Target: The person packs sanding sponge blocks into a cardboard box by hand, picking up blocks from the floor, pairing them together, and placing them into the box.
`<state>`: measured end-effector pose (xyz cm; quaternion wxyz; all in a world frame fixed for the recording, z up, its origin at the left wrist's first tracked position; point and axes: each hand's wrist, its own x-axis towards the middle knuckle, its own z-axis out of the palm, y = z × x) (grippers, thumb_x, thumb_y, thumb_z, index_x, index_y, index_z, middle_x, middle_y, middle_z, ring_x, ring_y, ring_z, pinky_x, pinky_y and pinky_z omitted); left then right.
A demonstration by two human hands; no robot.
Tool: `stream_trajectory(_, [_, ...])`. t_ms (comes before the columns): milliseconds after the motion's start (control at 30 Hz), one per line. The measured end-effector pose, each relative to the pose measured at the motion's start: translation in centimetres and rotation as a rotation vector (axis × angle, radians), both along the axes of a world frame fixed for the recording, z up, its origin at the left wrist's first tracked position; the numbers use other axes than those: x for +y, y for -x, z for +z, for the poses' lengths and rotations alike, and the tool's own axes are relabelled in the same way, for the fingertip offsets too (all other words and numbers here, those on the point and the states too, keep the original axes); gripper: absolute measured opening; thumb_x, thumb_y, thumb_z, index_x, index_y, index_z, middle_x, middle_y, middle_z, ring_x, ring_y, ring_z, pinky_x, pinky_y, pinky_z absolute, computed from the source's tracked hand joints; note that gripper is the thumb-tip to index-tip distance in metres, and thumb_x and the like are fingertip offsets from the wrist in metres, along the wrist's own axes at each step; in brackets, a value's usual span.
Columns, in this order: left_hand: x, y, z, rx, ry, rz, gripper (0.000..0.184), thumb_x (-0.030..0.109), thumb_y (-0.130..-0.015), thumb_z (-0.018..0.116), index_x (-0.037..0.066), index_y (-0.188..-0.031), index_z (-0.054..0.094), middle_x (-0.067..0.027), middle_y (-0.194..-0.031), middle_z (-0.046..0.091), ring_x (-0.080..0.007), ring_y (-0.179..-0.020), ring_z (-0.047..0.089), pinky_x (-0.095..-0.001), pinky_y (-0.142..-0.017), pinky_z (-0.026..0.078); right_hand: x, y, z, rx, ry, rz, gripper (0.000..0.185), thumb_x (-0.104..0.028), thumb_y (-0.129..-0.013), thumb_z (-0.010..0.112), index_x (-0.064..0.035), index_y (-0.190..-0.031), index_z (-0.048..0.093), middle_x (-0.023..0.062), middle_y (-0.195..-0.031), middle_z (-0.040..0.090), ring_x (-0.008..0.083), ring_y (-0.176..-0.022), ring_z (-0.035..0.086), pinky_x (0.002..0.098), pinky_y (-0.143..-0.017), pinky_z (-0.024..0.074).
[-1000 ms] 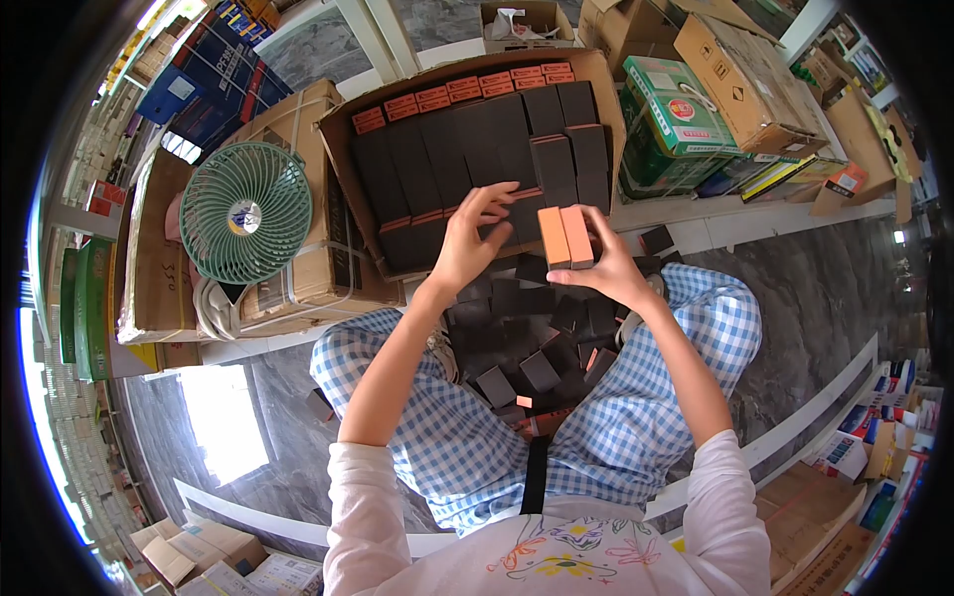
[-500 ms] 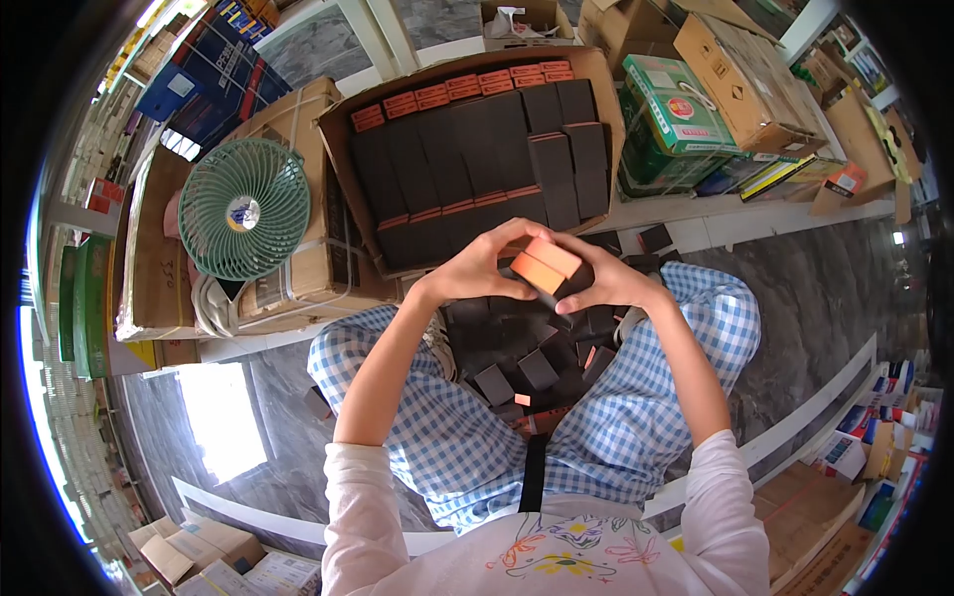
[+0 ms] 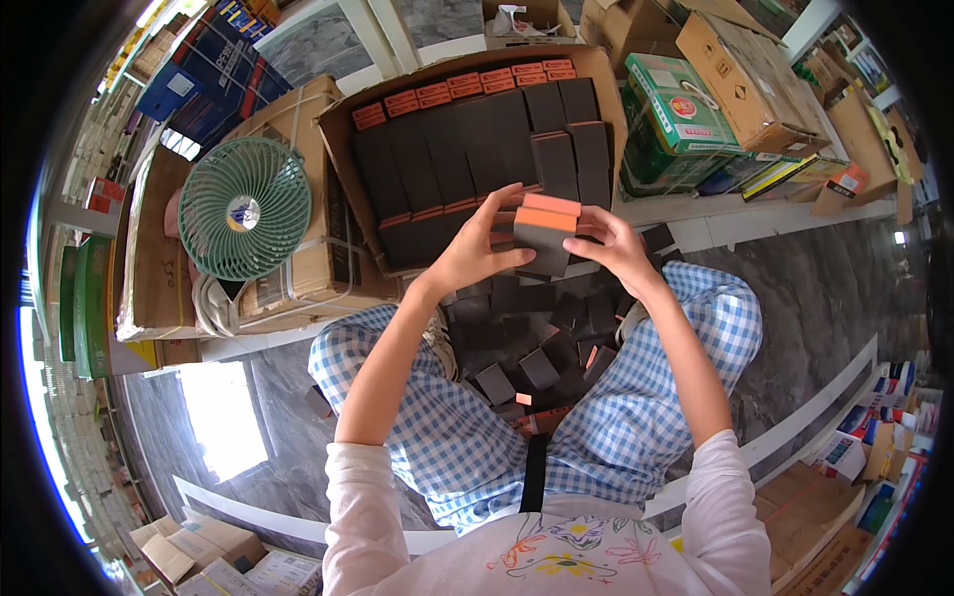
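Note:
Two small black boxes with orange ends (image 3: 543, 245) are pressed side by side between my hands, their orange ends facing up. My left hand (image 3: 479, 245) grips them from the left, thumb across the near face. From the right, my right hand (image 3: 618, 250) pinches them with thumb and fingers. Just beyond stands a large open carton (image 3: 332, 149) packed with rows of the same black boxes (image 3: 437, 149), several showing orange ends along the back. More loose black boxes (image 3: 538, 369) lie jumbled on the floor between my legs.
A green fan (image 3: 244, 211) sits on a brown carton (image 3: 298, 268) at left. Right of the open carton are a green box (image 3: 676, 119) and a cardboard box (image 3: 750, 89). Shelves with goods line both sides, and cartons (image 3: 194, 546) stand at lower left.
The held boxes have turned more upright and moved slightly up toward the carton. My right hand's fingers have shifted to their right side.

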<state>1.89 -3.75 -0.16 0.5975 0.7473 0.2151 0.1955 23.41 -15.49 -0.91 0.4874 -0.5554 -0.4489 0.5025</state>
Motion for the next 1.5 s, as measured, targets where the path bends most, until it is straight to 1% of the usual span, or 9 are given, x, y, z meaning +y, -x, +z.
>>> stream_trajectory(67, [0.5, 0.2, -0.1, 0.015, -0.064, -0.014, 0.07, 0.02, -0.082, 0.075, 0.005, -0.139, 0.038, -0.0145, -0.126, 0.055, -0.0255, -0.116, 0.055, -0.0392, -0.096, 0.049, 0.0, -0.2, 0.3, 0.154, 0.058, -0.026, 0.047, -0.023, -0.084, 0.074, -0.0022, -0.121, 0.056, 0.0073, -0.116, 0.061, 0.0168, -0.105, 0.059, 0.0362, -0.094, 0.0491])
stream_trajectory(267, [1.1, -0.4, -0.9, 0.188, 0.176, -0.022, 0.064, 0.025, -0.083, 0.074, -0.001, -0.133, 0.044, -0.013, -0.114, 0.061, -0.0205, -0.106, 0.059, -0.0332, -0.09, 0.05, 0.1, -0.6, -0.1, 0.486, 0.301, -0.011, 0.047, -0.034, -0.093, 0.061, -0.0031, -0.127, 0.05, 0.0062, -0.119, 0.055, 0.0174, -0.108, 0.056, 0.0393, -0.092, 0.0489])
stream_trajectory(367, [1.9, -1.3, -1.2, 0.278, 0.228, 0.12, 0.066, 0.025, -0.078, 0.078, -0.004, -0.128, 0.046, -0.0153, -0.108, 0.064, -0.0215, -0.1, 0.063, -0.0315, -0.076, 0.055, 0.2, 0.1, -1.1, 0.463, 0.275, -0.139, 0.056, -0.042, -0.094, 0.058, -0.0041, -0.133, 0.044, 0.0095, -0.126, 0.052, 0.0211, -0.116, 0.053, 0.0413, -0.096, 0.0458])
stream_trajectory(433, [3.7, -1.5, -4.2, 0.155, 0.129, 0.201, 0.065, 0.025, -0.077, 0.079, -0.005, -0.125, 0.046, -0.0166, -0.112, 0.062, -0.0209, -0.095, 0.064, -0.0306, -0.07, 0.056, 0.3, -0.3, -2.9, 0.008, 0.311, -0.267, 0.062, -0.048, -0.094, 0.055, -0.005, -0.137, 0.04, 0.0125, -0.132, 0.049, 0.0241, -0.124, 0.048, 0.0422, -0.1, 0.0419])
stream_trajectory(567, [8.1, -1.1, -7.7, 0.351, -0.09, 0.384, 0.066, 0.02, -0.078, 0.078, -0.002, -0.129, 0.043, -0.0156, -0.117, 0.059, -0.0223, -0.1, 0.061, -0.0329, -0.081, 0.053, 0.2, -0.5, -2.8, -0.108, 0.306, -0.075, 0.063, -0.042, -0.093, 0.058, -0.0037, -0.139, 0.036, 0.0153, -0.132, 0.049, 0.0242, -0.123, 0.049, 0.0379, -0.099, 0.0423])
stream_trajectory(700, [9.0, -3.7, -8.8, 0.338, -0.051, 0.576, 0.065, 0.015, -0.076, 0.078, 0.0, -0.13, 0.044, -0.0167, -0.117, 0.059, -0.0242, -0.099, 0.062, -0.0334, -0.083, 0.052, 0.1, 0.7, -4.7, -0.313, 0.129, 0.045, 0.062, -0.035, -0.087, 0.067, 0.0012, -0.13, 0.039, 0.0205, -0.127, 0.051, 0.0293, -0.114, 0.055, 0.0382, -0.095, 0.0458])
stream_trajectory(900, [10.4, -7.7, -12.3, 0.375, 0.042, 0.736, 0.066, 0.008, -0.073, 0.077, 0.004, -0.129, 0.042, -0.0202, -0.128, 0.039, -0.0361, -0.105, 0.054, -0.0404, -0.087, 0.051, 0.7, -0.6, -6.2, -0.4, 0.091, -0.006, 0.041, -0.023, -0.086, 0.069, 0.0013, -0.114, 0.052, 0.0178, -0.11, 0.063, 0.0285, -0.104, 0.062, 0.0378, -0.089, 0.0493])
stream_trajectory(1100, [11.4, -8.1, -13.3, 0.241, 0.408, 0.743, 0.062, 0.003, -0.081, 0.069, 0.0, -0.137, 0.04, -0.021, -0.13, 0.052, -0.0326, -0.118, 0.053, -0.0421, -0.094, 0.047, 0.5, -2.6, -5.6, -0.364, 0.135, -0.012, 0.03, -0.018, -0.087, 0.066, 0.0027, -0.107, 0.059, 0.0155, -0.101, 0.067, 0.0248, -0.097, 0.066, 0.0351, -0.086, 0.0512])
stream_trajectory(1500, [11.3, -7.9, -14.2, 0.267, 0.418, 0.569, 0.062, 0.01, -0.087, 0.069, 0.001, -0.139, 0.038, -0.0168, -0.131, 0.051, -0.031, -0.117, 0.055, -0.0421, -0.092, 0.048, 1.2, -2.2, -4.2, -0.285, 0.137, 0.062, 0.022, -0.014, -0.091, 0.063, 0.0013, -0.106, 0.06, 0.0107, -0.102, 0.067, 0.0193, -0.1, 0.065, 0.0312, -0.088, 0.0519])
